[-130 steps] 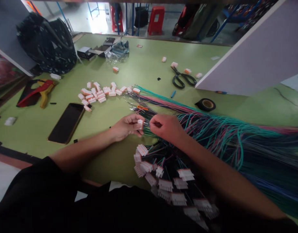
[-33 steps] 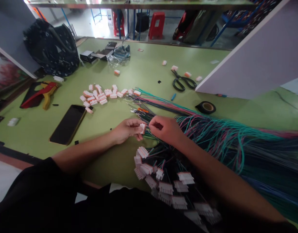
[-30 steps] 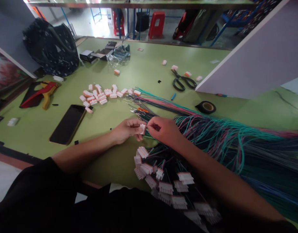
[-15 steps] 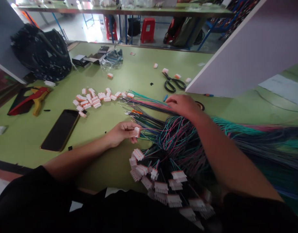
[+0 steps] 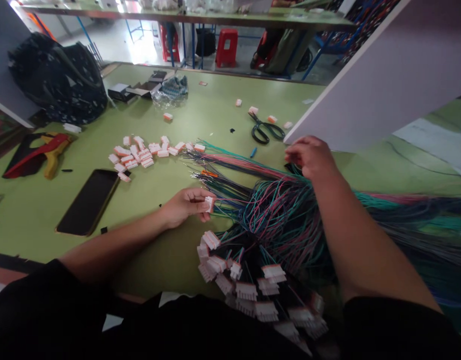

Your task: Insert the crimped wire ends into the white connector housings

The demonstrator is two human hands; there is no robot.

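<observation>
My left hand (image 5: pixel 189 206) pinches a small white-and-orange connector housing (image 5: pixel 209 203), and a pink wire runs from it to the right. Bundles of loose green, pink and dark wires (image 5: pixel 275 210) lie between my hands, bare ends toward the left. Above the bundle's right part hovers my right hand (image 5: pixel 309 156), fingers loosely bent and a little apart, with nothing visible in them. Just below its fingers a black object (image 5: pixel 292 169) is partly covered. Several wired connectors (image 5: pixel 246 290) hang near my body. A pile of loose connectors (image 5: pixel 140 152) lies beyond my left hand.
Black-handled scissors (image 5: pixel 266 132) and a small blue piece (image 5: pixel 253 152) lie beyond the wires. At left are a phone (image 5: pixel 88 202), a red-yellow tool (image 5: pixel 46 152) and a dark bag (image 5: pixel 61 82). A pale panel (image 5: pixel 350 85) stands at right.
My right hand has moved right, away from the blue piece and the pink wires, toward the panel's foot. My left hand keeps its hold on the connector. The view has shifted slightly.
</observation>
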